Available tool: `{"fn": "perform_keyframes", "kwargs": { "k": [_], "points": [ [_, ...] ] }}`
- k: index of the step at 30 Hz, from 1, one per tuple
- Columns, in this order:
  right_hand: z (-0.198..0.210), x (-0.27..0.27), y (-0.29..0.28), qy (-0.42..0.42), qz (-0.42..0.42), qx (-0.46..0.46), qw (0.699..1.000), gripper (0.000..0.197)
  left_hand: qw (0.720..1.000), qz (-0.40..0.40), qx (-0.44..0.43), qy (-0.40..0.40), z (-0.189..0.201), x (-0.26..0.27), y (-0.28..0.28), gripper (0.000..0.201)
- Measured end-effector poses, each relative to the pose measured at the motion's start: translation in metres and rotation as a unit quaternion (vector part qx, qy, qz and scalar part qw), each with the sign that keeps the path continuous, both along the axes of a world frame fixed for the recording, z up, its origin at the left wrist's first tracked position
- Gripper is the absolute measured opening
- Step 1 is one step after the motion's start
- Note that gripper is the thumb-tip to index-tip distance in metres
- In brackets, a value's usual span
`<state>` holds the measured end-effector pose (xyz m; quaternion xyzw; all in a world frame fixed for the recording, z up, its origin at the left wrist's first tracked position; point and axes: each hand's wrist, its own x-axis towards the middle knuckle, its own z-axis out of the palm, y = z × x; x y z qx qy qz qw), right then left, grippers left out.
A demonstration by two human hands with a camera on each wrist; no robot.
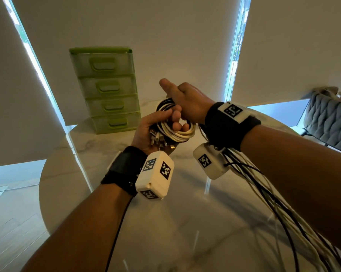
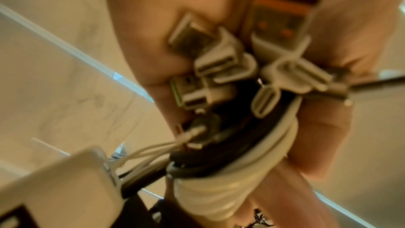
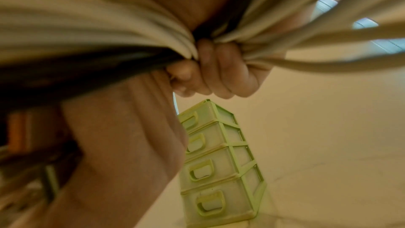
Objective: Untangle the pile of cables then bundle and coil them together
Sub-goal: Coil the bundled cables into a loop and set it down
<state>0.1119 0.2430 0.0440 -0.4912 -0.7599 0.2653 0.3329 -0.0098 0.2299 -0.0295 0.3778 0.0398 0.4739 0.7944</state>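
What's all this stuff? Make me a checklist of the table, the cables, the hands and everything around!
Surface: round marble table, bare where visible.
Job's things: coil of white and black cables held above the table; plugs bunched at the palm.
Clutter: green drawers at the table's far side.
Grippers: left hand grips the coil; right hand grips the strands, thumb out.
Cables: loose tails hang off under the right wrist, uncoiled.
Surroundings: blinds, grey chair.

Dim backlit room; both wrist views blurred, edges warped.
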Motion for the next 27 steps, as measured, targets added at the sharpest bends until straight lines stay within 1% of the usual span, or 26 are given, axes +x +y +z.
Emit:
{"fn": "perform_keyframes", "kwargs": {
  "k": [2,4,5,7,10,13,15,16,17,18,20,21,23,25,27],
  "points": [
    [-0.001,-0.002,0.000,0.025,0.001,-0.017,1.000,0.069,0.999,-0.011,-0.026,-0.030,-0.001,0.000,-0.001,0.020],
    [-0.004,-0.003,0.002,0.062,0.000,-0.043,0.997,0.074,0.998,-0.028,-0.027,-0.051,-0.001,0.001,-0.002,0.030],
    [-0.005,-0.004,0.004,0.087,-0.004,-0.051,0.995,0.070,0.997,-0.038,-0.023,-0.064,0.000,0.003,-0.003,0.035],
    [-0.007,-0.005,0.006,0.131,-0.013,-0.062,0.989,0.059,0.995,-0.054,-0.025,-0.083,0.002,0.005,-0.005,0.040],
    [-0.008,-0.004,0.009,0.176,-0.024,-0.097,0.979,0.059,0.994,-0.055,-0.030,-0.085,0.002,0.006,-0.003,0.041],
    [-0.011,-0.002,0.012,0.189,-0.026,-0.122,0.974,0.057,0.993,-0.026,-0.066,-0.095,0.003,0.009,-0.001,0.038],
    [-0.014,0.004,0.012,0.197,-0.014,-0.145,0.970,0.057,0.990,0.051,-0.085,-0.096,0.007,0.011,-0.003,0.036],
    [-0.015,0.007,0.011,0.184,-0.006,-0.155,0.971,0.057,0.988,0.076,-0.081,-0.105,0.007,0.010,-0.003,0.035],
    [-0.016,0.010,0.009,0.152,-0.001,-0.164,0.975,0.058,0.987,0.090,-0.075,-0.112,0.009,0.007,-0.002,0.035],
    [-0.017,0.013,0.007,0.109,0.002,-0.178,0.978,0.060,0.986,0.095,-0.071,-0.116,0.010,0.003,0.000,0.040],
    [-0.014,0.021,0.004,0.027,0.002,-0.212,0.977,0.064,0.985,0.102,-0.073,-0.118,0.010,-0.005,0.007,0.066],
    [-0.011,0.026,0.004,0.000,-0.001,-0.224,0.975,0.063,0.983,0.109,-0.078,-0.121,0.011,-0.007,0.007,0.071],
    [-0.001,0.037,0.006,-0.021,-0.008,-0.226,0.974,0.054,0.977,0.138,-0.109,-0.122,0.009,-0.010,0.011,0.061],
    [0.014,0.047,0.007,0.010,-0.021,-0.206,0.978,0.047,0.971,0.164,-0.140,-0.105,0.007,-0.012,0.014,0.050],
    [0.031,0.053,0.005,0.030,-0.037,-0.175,0.983,0.041,0.964,0.190,-0.169,-0.075,0.004,-0.015,0.018,0.044]
  ]
}}
